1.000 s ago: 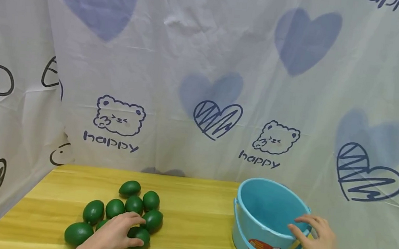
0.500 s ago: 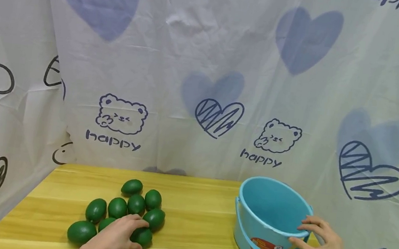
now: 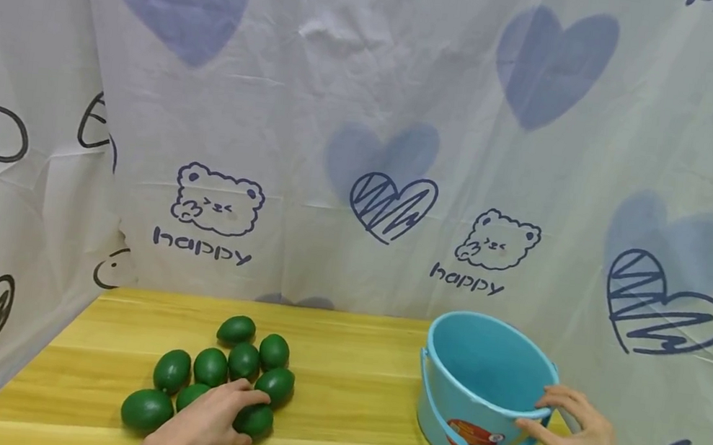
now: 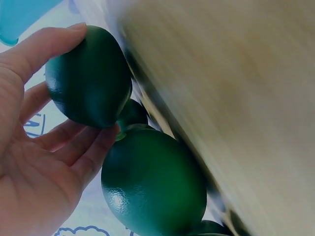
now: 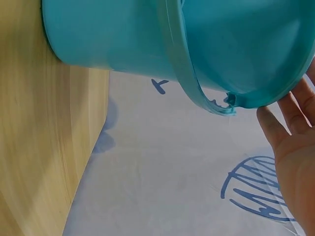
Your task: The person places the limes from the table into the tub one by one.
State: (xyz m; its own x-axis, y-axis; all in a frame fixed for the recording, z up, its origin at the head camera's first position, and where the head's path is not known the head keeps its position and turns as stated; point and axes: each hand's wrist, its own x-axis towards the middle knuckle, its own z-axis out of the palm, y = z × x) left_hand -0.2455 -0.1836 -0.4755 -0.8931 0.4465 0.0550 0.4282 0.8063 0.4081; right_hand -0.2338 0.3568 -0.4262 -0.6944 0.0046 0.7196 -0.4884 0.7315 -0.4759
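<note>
My left hand [image 3: 205, 417] grips a dark green, glossy avocado [image 3: 254, 420] at the near side of a cluster of like fruit. The left wrist view shows the thumb on one side of this avocado [image 4: 88, 78] and fingertips on the other. Another avocado [image 4: 155, 182] lies close by those fingers. At the right stands a light blue bucket [image 3: 443, 391], upright, with its handle hanging down in front. My right hand [image 3: 588, 439] holds the bucket's right rim; in the right wrist view the thumb touches the rim of the bucket [image 5: 108, 34] and the other fingertips are partly hidden.
Several more avocados [image 3: 147, 411] lie on the left of the yellow wood-grain table [image 3: 353, 382]. Behind the table and along both sides hangs a pale printed curtain [image 3: 352, 265]. An orange-red label [image 3: 474, 436] is on the bucket's front.
My right hand has closed in on the bucket's rim and now holds it. My left hand stays at the same avocado. The head view has shifted slightly.
</note>
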